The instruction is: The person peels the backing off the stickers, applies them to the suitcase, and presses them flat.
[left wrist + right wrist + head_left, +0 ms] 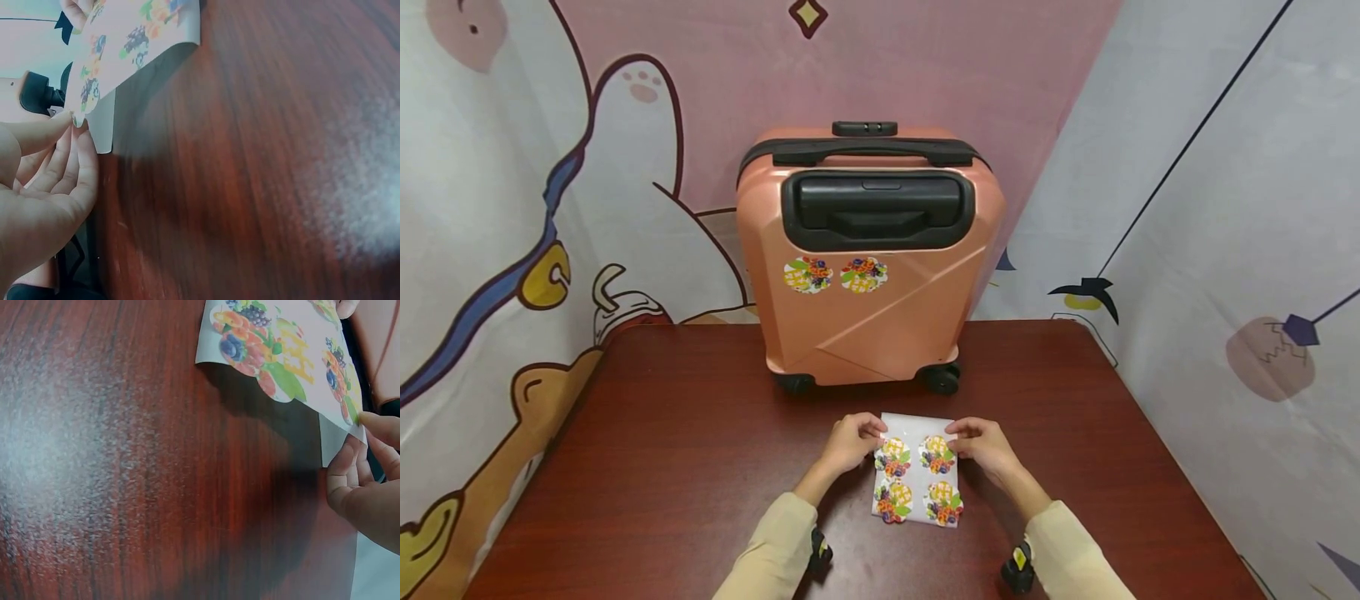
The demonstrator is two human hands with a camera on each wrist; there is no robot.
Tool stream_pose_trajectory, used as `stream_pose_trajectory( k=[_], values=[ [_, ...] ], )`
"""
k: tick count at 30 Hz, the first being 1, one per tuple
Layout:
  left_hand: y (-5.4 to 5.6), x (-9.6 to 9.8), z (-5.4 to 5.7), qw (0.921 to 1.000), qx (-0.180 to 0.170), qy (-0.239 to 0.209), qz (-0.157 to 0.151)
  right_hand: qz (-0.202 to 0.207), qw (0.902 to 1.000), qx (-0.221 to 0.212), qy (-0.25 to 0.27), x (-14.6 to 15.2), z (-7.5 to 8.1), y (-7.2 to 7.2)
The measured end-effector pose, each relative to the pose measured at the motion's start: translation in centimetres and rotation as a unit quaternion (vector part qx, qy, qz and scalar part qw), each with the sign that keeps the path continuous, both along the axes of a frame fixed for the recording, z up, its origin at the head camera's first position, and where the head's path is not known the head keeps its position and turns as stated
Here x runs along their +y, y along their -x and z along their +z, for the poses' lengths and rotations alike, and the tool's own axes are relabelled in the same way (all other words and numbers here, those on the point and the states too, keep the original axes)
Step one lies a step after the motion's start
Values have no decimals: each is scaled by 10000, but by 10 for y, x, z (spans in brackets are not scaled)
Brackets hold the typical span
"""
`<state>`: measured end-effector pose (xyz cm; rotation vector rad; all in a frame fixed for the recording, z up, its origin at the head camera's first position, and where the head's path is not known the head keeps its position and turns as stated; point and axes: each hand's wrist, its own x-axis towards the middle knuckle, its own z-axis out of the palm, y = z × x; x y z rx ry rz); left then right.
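Observation:
A white sheet of fruit stickers [916, 471] is held between both hands in front of the suitcase [880, 321]. Several round, colourful fruit stickers are on it. My left hand [852, 442] pinches its left edge near the far corner, thumb on top, as the left wrist view shows. The opposite edge is pinched by my right hand [988, 448] between thumb and fingers. In the right wrist view the sheet's near edge [212, 353] curves above the tabletop and casts a shadow. A further white piece of paper [331, 444] shows beneath it.
The salmon-coloured suitcase stands upright at the table's back, with a black handle [880, 212] and wheels [942, 379]. Two fruit stickers, a left one [808, 275] and a right one [863, 275], are on its front. Printed cloth [925, 67] hangs behind the dark-red wooden table [685, 450].

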<state>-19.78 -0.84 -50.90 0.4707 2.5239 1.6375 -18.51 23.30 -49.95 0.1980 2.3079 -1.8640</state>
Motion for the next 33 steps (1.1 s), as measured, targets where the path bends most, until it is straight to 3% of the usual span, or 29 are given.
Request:
stream_pose_trajectory(
  k=[12,33],
  values=[
    [1,0,0,9999,23,-1,139,95,9997,121,-192,2,3,-1],
    [1,2,6,9999,61,-7,148,157,9997,173,14,4,9,0]
  ],
)
